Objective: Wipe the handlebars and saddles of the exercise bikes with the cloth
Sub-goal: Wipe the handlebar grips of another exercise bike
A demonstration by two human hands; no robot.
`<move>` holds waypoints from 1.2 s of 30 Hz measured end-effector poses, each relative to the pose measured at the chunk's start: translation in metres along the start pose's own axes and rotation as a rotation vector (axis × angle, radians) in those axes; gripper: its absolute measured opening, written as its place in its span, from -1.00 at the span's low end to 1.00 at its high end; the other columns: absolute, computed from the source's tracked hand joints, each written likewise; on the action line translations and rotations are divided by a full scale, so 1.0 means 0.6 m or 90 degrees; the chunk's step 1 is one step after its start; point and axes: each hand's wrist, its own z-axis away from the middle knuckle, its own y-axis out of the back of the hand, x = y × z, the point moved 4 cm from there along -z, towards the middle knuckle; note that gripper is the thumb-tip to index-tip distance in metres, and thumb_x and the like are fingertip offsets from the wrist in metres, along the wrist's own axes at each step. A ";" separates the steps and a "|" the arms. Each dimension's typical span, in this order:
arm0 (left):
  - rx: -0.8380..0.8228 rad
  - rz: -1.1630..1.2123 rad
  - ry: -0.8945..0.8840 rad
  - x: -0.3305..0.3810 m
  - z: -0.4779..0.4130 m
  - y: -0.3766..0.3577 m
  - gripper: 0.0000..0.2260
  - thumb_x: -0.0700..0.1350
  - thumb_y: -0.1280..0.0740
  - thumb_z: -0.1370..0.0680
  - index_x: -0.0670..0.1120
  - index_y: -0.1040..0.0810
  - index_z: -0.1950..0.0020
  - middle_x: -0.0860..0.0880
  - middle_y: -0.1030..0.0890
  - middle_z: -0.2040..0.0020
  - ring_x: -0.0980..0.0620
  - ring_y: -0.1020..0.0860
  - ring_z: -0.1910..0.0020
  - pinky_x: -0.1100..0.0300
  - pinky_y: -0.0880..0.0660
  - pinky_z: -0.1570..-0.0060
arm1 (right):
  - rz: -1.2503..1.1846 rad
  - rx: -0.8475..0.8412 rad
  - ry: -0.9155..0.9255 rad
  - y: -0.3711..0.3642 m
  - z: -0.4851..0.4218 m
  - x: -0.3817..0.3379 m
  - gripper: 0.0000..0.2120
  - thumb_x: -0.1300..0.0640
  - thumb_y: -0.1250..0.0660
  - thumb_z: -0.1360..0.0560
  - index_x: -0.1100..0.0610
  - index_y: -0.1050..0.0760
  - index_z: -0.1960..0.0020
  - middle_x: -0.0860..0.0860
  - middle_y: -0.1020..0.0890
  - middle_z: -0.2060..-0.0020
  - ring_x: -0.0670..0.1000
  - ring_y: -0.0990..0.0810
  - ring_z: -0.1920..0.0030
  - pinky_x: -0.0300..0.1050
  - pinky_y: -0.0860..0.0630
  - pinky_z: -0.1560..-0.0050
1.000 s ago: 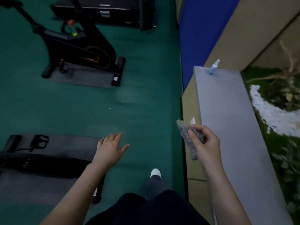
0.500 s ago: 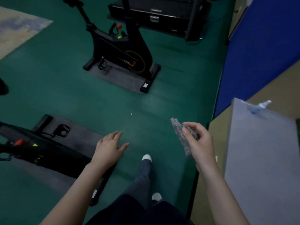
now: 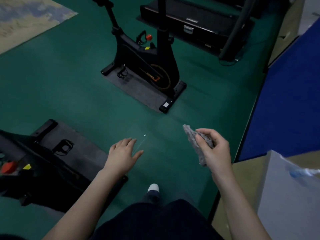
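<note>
grey cloth [image 3: 197,142] bunched in right hand [image 3: 213,150], ready for wiping; left hand [image 3: 123,153] slack, empty; exercise bike [image 3: 149,66] ahead, untouched.

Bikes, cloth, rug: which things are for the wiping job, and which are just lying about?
For the job: cloth, held in the right hand; far exercise bike; near exercise bike.
Just lying about: treadmill; rug; grey ledge.

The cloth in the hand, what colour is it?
The cloth is grey, seen in the head view.
</note>
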 end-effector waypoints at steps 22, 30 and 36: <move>0.055 0.102 0.314 -0.007 -0.263 0.086 -0.43 0.26 -0.06 -0.60 0.02 -0.16 -0.53 0.03 -0.25 -0.51 0.02 -0.08 -0.53 0.00 0.07 -0.48 | 0.000 -0.329 0.078 -0.178 -0.469 -0.071 -0.88 0.22 -0.39 -0.50 0.02 -0.61 0.04 -0.07 -0.67 0.11 -0.06 -0.63 0.05 -0.06 -0.55 0.00; 0.062 0.150 0.436 -0.036 -0.300 0.110 -0.43 0.26 -0.06 -0.60 0.02 -0.15 -0.53 0.05 -0.23 -0.52 0.04 -0.06 -0.53 0.00 0.07 -0.48 | 0.007 -0.452 0.083 -0.286 -0.578 -0.101 -0.85 0.20 -0.39 -0.50 -0.05 -0.61 0.07 -0.10 -0.67 0.10 -0.07 -0.62 0.01 -0.09 -0.53 0.01; 0.075 0.176 0.508 -0.115 -0.335 0.134 -0.44 0.25 -0.06 -0.60 0.03 -0.15 -0.53 0.06 -0.22 -0.53 0.05 -0.05 -0.53 0.01 0.08 -0.48 | 0.025 -0.546 0.147 -0.440 -0.608 -0.165 -0.91 0.23 -0.39 -0.49 0.08 -0.61 0.05 -0.07 -0.67 0.14 -0.07 -0.63 0.05 -0.14 -0.52 -0.01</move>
